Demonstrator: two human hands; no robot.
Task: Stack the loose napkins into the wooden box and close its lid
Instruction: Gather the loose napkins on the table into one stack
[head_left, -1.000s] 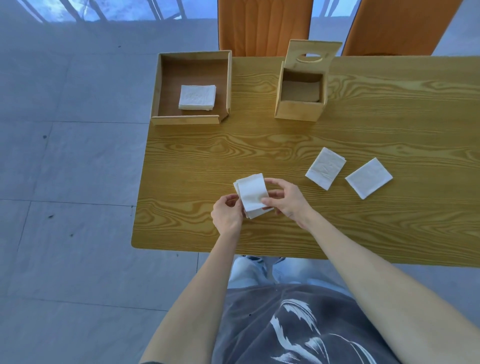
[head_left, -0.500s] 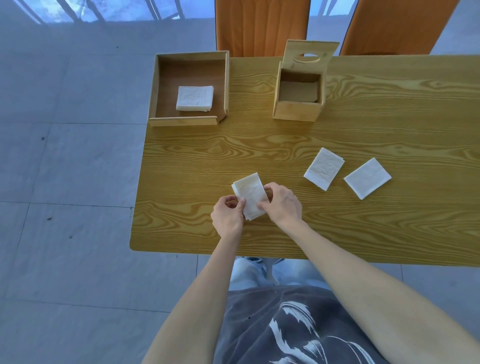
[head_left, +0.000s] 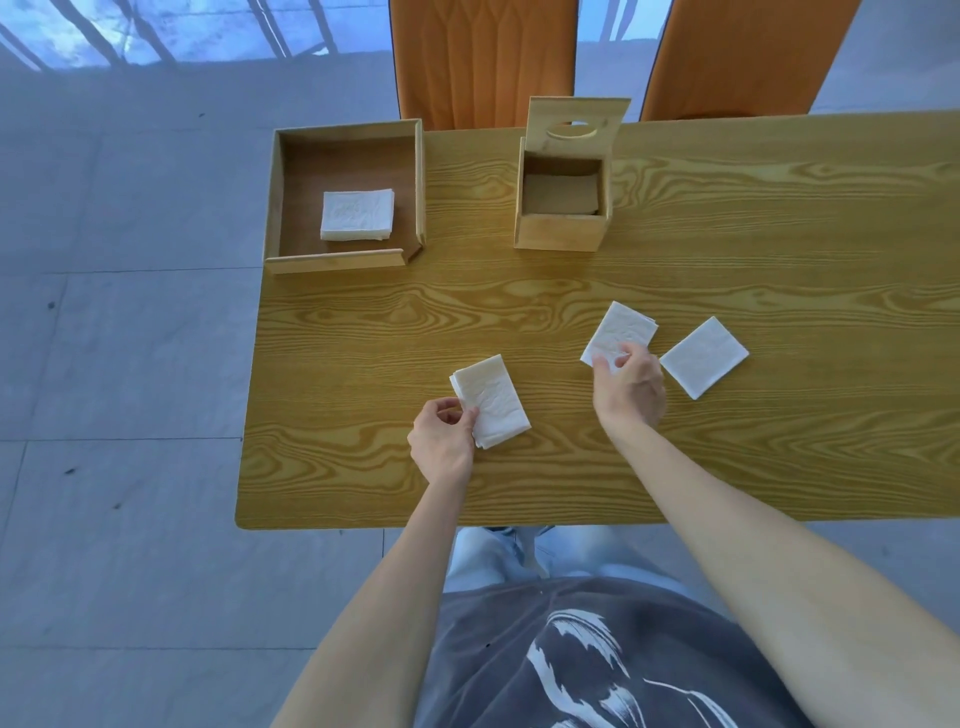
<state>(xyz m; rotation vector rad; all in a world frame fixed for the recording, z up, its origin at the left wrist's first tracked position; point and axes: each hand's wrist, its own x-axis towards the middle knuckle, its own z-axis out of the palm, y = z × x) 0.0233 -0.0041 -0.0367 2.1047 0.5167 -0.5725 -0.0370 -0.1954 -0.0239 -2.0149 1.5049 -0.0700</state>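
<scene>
Napkins (head_left: 489, 400) are lying pinched in left fingers (head_left: 464, 417); right fingers (head_left: 608, 362) are gripping the next napkin's (head_left: 619, 332) near corner, rightward along the worktop (head_left: 727, 467).

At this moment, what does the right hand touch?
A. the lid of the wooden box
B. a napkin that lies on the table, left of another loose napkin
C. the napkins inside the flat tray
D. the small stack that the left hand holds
B: the right hand has its fingers on the near corner of a napkin on the table, with another loose napkin to its right; the left hand alone holds the small stack.
</scene>
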